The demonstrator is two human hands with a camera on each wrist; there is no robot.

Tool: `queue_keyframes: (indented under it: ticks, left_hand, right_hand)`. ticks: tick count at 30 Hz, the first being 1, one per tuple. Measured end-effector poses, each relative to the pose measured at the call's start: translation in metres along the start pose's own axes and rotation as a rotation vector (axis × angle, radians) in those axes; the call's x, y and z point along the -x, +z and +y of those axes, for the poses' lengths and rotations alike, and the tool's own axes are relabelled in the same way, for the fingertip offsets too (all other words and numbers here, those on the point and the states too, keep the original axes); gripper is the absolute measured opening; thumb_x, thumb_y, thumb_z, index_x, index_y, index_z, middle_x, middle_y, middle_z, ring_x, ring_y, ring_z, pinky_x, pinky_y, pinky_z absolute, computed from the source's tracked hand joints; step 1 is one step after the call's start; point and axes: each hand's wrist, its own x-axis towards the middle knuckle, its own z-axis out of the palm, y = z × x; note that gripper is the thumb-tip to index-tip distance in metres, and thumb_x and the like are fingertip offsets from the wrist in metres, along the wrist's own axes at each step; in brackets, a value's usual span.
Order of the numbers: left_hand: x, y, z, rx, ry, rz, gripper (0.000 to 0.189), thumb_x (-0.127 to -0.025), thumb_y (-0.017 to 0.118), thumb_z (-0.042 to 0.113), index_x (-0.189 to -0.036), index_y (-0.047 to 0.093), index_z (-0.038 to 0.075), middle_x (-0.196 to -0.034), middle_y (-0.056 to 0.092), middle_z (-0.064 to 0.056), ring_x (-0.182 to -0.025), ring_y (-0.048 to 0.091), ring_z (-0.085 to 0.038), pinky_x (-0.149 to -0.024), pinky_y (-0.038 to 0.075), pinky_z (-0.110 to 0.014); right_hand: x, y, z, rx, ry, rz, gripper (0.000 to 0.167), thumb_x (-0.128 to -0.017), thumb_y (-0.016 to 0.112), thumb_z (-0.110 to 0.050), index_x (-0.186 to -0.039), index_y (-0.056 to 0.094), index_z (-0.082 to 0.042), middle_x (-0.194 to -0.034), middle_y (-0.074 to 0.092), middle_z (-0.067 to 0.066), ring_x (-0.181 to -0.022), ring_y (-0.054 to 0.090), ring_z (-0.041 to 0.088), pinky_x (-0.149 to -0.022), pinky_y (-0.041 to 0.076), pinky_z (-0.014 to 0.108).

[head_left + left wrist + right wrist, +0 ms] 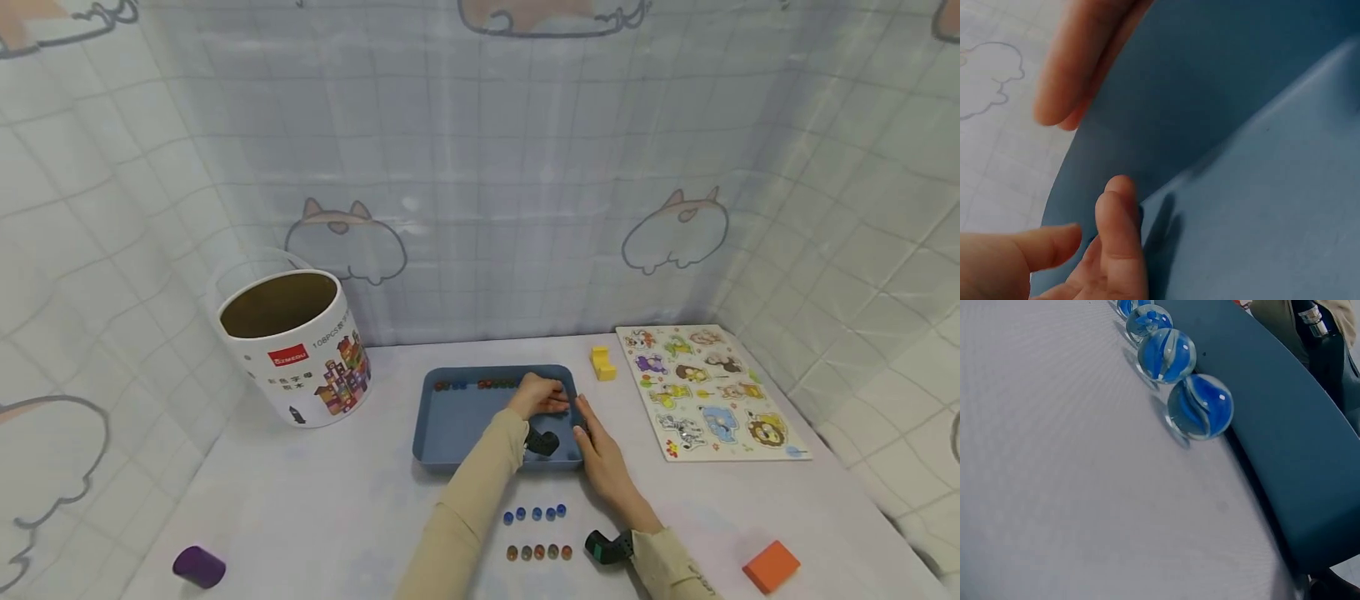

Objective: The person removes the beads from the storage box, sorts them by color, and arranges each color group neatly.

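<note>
A blue-grey rectangular tray [465, 425] lies on the table. My left hand [542, 394] reaches inside it near the far right corner; in the left wrist view its thumb stands apart from loosely bent fingers [1119, 250]. A small dark spot shows beside those fingers, too little to identify. Along the tray's right side my right hand [606, 462] rests with fingers extended, touching the rim. Small marbles [450, 386] line the tray's far wall, partly hidden by the left hand. In front of the tray sits a row of blue marbles [537, 514], large in the right wrist view.
A row of brownish marbles [539, 552] lies nearer. A white bucket [307, 367] stands at left, a purple cylinder [198, 567] at front left. To the right are a yellow block [602, 364], an animal puzzle board [708, 396] and an orange block [771, 567].
</note>
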Motion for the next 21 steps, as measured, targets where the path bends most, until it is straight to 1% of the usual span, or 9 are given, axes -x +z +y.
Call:
queue_keyframes:
  ticks: [2,4,6,8,11,13,15,19,21]
  left_hand:
    - [0.0005,0.0008,-0.0015,0.018,0.006,0.025,0.030,-0.098,0.054,0.006,-0.119,0.060,-0.014,-0.105,0.069,-0.028,-0.072,0.073,-0.023,-0.069,0.060,-0.027]
    - [0.0013,0.0016,-0.0026,0.036,0.005,0.027,0.030,-0.098,0.054,0.005,-0.120,0.059,-0.015,-0.107,0.068,-0.029,-0.080,0.074,-0.028,-0.073,0.060,-0.029]
    - [0.0017,0.0029,-0.0030,0.066,0.000,0.006,0.031,-0.098,0.053,0.004,-0.122,0.056,-0.015,-0.110,0.067,-0.029,-0.089,0.073,-0.031,-0.078,0.060,-0.032]
    - [0.0018,0.0051,-0.0029,0.097,-0.005,-0.020,0.033,-0.097,0.052,0.002,-0.124,0.054,-0.016,-0.113,0.066,-0.030,-0.094,0.072,-0.033,-0.081,0.059,-0.034]
    - [0.0013,0.0079,-0.0027,0.139,-0.010,-0.038,0.035,-0.096,0.053,0.000,-0.127,0.050,-0.016,-0.114,0.065,-0.031,-0.095,0.071,-0.033,-0.082,0.059,-0.034]
    - [0.0009,0.0086,-0.0031,0.143,-0.003,0.003,0.034,-0.096,0.055,0.000,-0.126,0.052,-0.016,-0.111,0.067,-0.030,-0.091,0.072,-0.032,-0.078,0.060,-0.033]
    - [0.0006,0.0081,-0.0037,0.108,0.032,0.072,0.031,-0.095,0.055,0.001,-0.123,0.056,-0.014,-0.106,0.069,-0.029,-0.084,0.073,-0.031,-0.071,0.061,-0.031]
    - [-0.0024,0.0058,-0.0038,-0.012,0.149,0.224,0.025,-0.097,0.054,0.006,-0.115,0.064,-0.008,-0.094,0.072,-0.025,-0.069,0.074,-0.028,-0.058,0.059,-0.028]
    - [-0.0051,0.0047,-0.0027,-0.053,0.194,0.257,0.023,-0.097,0.053,0.007,-0.113,0.066,-0.005,-0.091,0.073,-0.023,-0.065,0.073,-0.026,-0.055,0.059,-0.027]
  right_hand:
    - [0.0001,0.0005,-0.0015,0.007,0.001,-0.006,0.051,-0.105,0.041,-0.024,-0.153,0.029,-0.011,-0.160,0.027,0.010,-0.147,0.027,0.032,-0.117,0.018,0.019]
    - [0.0001,0.0005,-0.0014,0.021,-0.009,-0.005,0.051,-0.105,0.042,-0.023,-0.153,0.030,-0.010,-0.160,0.027,0.011,-0.146,0.027,0.033,-0.117,0.018,0.019]
    - [-0.0003,-0.0003,-0.0004,0.035,-0.020,0.011,0.050,-0.105,0.042,-0.021,-0.152,0.031,-0.009,-0.159,0.028,0.012,-0.146,0.028,0.034,-0.114,0.014,0.009]
    - [-0.0008,-0.0015,0.0008,0.044,-0.028,0.029,0.049,-0.105,0.041,-0.020,-0.152,0.032,-0.008,-0.159,0.029,0.013,-0.145,0.029,0.035,-0.107,0.008,-0.001]
    - [-0.0015,-0.0030,0.0013,0.040,-0.027,0.047,0.048,-0.106,0.040,-0.022,-0.151,0.033,-0.008,-0.159,0.029,0.012,-0.145,0.029,0.036,-0.103,0.005,-0.005]
    - [-0.0016,-0.0031,0.0009,0.032,-0.025,0.040,0.048,-0.106,0.039,-0.024,-0.152,0.032,-0.008,-0.159,0.029,0.012,-0.145,0.029,0.036,-0.103,0.005,-0.004]
    - [-0.0013,-0.0027,0.0003,0.021,-0.017,0.025,0.049,-0.106,0.038,-0.025,-0.152,0.032,-0.009,-0.159,0.028,0.012,-0.146,0.027,0.035,-0.103,0.006,-0.004]
    - [-0.0004,-0.0012,-0.0006,0.013,-0.008,0.020,0.049,-0.106,0.039,-0.024,-0.152,0.032,-0.008,-0.159,0.028,0.012,-0.146,0.026,0.035,-0.102,0.005,-0.005]
    - [-0.0002,-0.0008,-0.0006,0.018,-0.004,0.030,0.049,-0.106,0.039,-0.024,-0.151,0.033,-0.008,-0.159,0.028,0.011,-0.146,0.027,0.034,-0.102,0.005,-0.006]
